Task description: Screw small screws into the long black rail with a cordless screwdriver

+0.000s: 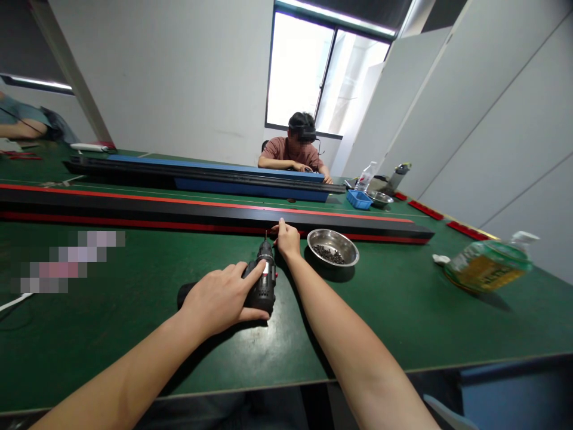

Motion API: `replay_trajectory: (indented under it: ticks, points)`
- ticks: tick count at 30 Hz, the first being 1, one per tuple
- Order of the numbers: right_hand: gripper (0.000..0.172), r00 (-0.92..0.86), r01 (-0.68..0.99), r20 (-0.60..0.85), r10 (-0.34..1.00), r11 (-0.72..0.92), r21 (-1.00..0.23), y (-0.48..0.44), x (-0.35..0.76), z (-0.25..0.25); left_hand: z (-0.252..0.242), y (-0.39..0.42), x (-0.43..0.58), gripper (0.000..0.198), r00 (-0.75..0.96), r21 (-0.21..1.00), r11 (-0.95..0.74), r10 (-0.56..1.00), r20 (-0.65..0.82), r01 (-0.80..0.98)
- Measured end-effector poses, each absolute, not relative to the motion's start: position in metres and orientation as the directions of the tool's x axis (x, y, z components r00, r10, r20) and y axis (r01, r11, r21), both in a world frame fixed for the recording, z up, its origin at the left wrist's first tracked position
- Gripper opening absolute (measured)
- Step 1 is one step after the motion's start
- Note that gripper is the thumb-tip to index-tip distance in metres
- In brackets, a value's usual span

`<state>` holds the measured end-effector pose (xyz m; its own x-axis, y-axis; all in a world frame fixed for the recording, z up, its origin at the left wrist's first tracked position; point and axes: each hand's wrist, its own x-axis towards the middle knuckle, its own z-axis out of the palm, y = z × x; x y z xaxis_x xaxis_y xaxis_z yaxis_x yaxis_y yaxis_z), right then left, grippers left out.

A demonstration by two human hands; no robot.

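Note:
My left hand (220,298) is wrapped round a black cordless screwdriver (264,280), whose tip points at the near face of a long black rail with red edges (179,210) lying across the green table (134,310). My right hand (286,239) is pinched right beside the bit at the rail, index finger raised against it; what it pinches is too small to make out. A steel bowl (353,255) with several small dark screws stands just to the right of that hand.
A second long black rail with a blue face (201,173) lies farther back. A person sits at the far side by a blue tray (359,199), another steel bowl and bottles. A bottle of yellow liquid (487,266) lies at the right.

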<state>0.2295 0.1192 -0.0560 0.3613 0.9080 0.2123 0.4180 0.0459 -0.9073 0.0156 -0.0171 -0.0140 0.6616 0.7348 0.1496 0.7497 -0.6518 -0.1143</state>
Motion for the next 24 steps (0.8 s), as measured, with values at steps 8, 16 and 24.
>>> replay_trajectory:
  ticks: [8, 16, 24]
  points:
    - [0.06, 0.339, 0.462, 0.249, 0.907, 0.07, -0.884, 0.126, 0.232, -0.063, -0.015, -0.015, 0.016, 0.099, 0.671, -0.134, -0.657, 0.727, 0.148, 0.742]
    - [0.052, 0.302, 0.541, 0.316, 0.899, 0.111, -0.834, 0.119, 0.227, -0.061, -0.014, -0.017, 0.016, 0.096, 0.666, -0.126, -0.654, 0.731, 0.148, 0.746]
    - [0.033, 0.238, 0.72, 0.479, 0.845, 0.178, -0.671, 0.091, 0.252, -0.014, -0.013, -0.025, 0.013, 0.095, 0.681, -0.093, -0.676, 0.717, 0.147, 0.731]
